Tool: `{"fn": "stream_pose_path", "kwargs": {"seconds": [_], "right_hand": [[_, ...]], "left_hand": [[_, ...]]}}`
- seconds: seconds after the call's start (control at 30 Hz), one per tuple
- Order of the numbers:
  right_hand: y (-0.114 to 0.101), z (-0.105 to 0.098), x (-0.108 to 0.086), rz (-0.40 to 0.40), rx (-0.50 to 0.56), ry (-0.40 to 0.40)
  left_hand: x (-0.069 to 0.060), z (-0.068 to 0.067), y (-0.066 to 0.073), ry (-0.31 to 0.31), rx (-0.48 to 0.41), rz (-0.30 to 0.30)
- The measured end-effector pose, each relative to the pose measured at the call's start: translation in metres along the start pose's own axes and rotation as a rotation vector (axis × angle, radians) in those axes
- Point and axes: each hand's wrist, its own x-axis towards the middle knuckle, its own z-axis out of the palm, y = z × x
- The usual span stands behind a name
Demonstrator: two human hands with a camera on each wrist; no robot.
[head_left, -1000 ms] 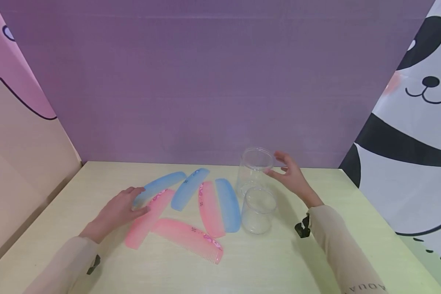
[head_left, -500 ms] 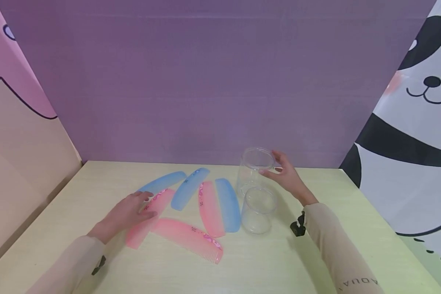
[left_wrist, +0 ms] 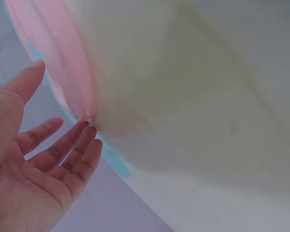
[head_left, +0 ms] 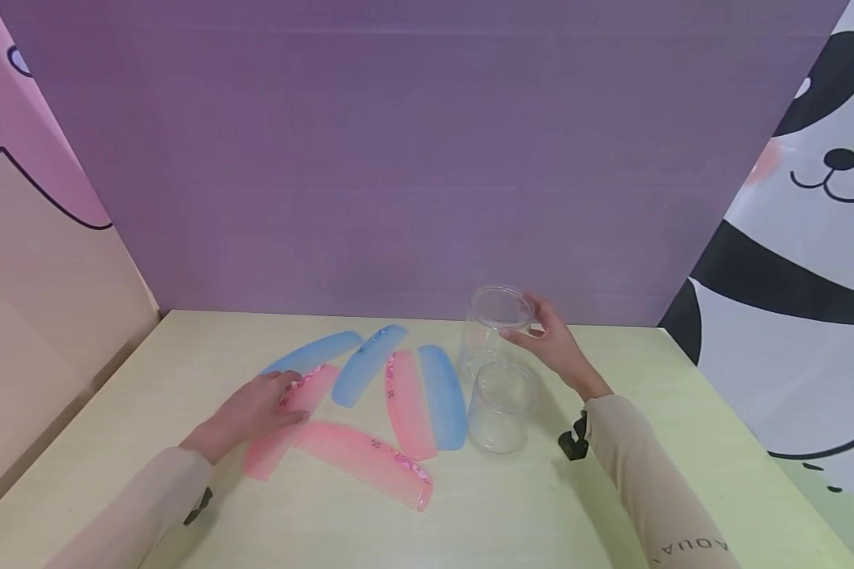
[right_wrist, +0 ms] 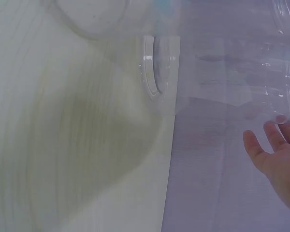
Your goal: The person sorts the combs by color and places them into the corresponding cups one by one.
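Note:
My left hand (head_left: 252, 411) hovers low over or rests on a pink comb (head_left: 263, 462); contact is unclear. Its fingers are loosely bent, the thumb apart, and nothing is gripped. A blue comb (head_left: 320, 352) lies just beyond it. In the left wrist view, the fingertips of the left hand (left_wrist: 48, 164) are beside a pink comb (left_wrist: 72, 58). My right hand (head_left: 558, 352) is at the right side of the back clear cup (head_left: 487, 344), fingers spread near its rim. In the right wrist view the right hand (right_wrist: 280, 157) has its fingertips by the clear cup (right_wrist: 251, 72).
A second clear cup (head_left: 498, 427) stands in front of the back one. More combs lie mid-table: blue (head_left: 366, 367), pink (head_left: 409, 407), blue (head_left: 444, 399) and pink (head_left: 370, 460). A purple panel (head_left: 398, 158) rises behind the table (head_left: 484, 521).
My left hand has moved right and slightly nearer, from the blue comb's end to over the pink comb. The right hand has shifted left to the back cup's rim.

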Motion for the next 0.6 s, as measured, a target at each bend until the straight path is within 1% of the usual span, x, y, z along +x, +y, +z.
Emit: {"fn": "stream_pose_path", "kwargs": {"seconds": [0.07, 0.2, 0.3, 0.4, 0.47, 0.6], "right_hand": [[0.003, 0.000, 0.001, -0.008, 0.004, 0.004], [0.005, 0.000, 0.000, -0.016, 0.019, 0.005], [0.005, 0.000, 0.000, -0.011, 0.031, -0.001], [0.005, 0.000, 0.000, 0.003, 0.029, -0.005], [0.005, 0.000, 0.001, 0.007, 0.028, -0.004], [0.006, 0.001, 0.002, 0.010, 0.022, -0.006]], "left_hand": [[0.001, -0.001, 0.002, -0.001, -0.006, 0.000], [0.003, -0.002, 0.003, -0.002, -0.011, 0.020], [0.007, -0.002, 0.003, -0.020, -0.038, -0.005], [0.010, -0.003, 0.004, -0.041, -0.080, -0.051], [0.011, -0.003, 0.005, -0.049, -0.096, -0.087], [0.013, -0.004, 0.008, -0.052, -0.116, -0.126]]}}
